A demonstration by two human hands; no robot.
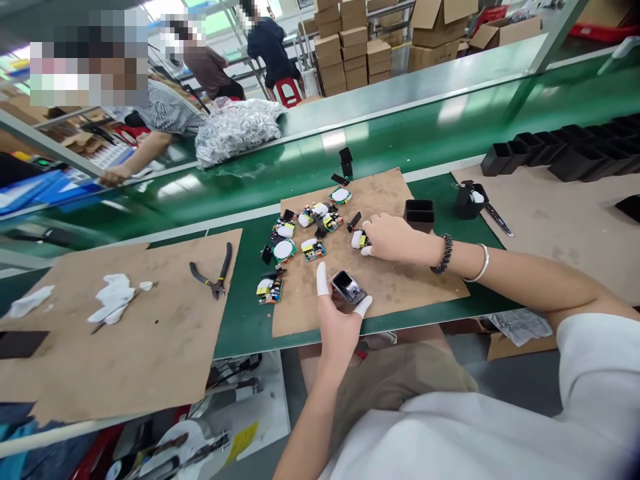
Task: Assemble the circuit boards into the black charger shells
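My left hand [336, 323], with white covers on the thumb and a finger, holds a small black plastic housing [349, 287] whose open end faces up. My right hand [397, 239] reaches over the cardboard sheet [400, 287], its fingers closed around the edge of a small circuit board [357, 240] with a yellow part and a white pad. Part of that board is hidden behind the fingers. Several similar circuit boards [313, 249] lie to the left of it, some with black flaps attached. Beyond my right wrist stand two black housings [419, 212].
Pliers [215, 277] and white cloths [114, 297] lie on the left cardboard. At right are a black container [470, 201], a box cutter [499, 220] and rows of black housings [575, 157]. A co-worker's arm [145, 153] rests across the green conveyor [370, 137], near a plastic-wrapped bundle [237, 130].
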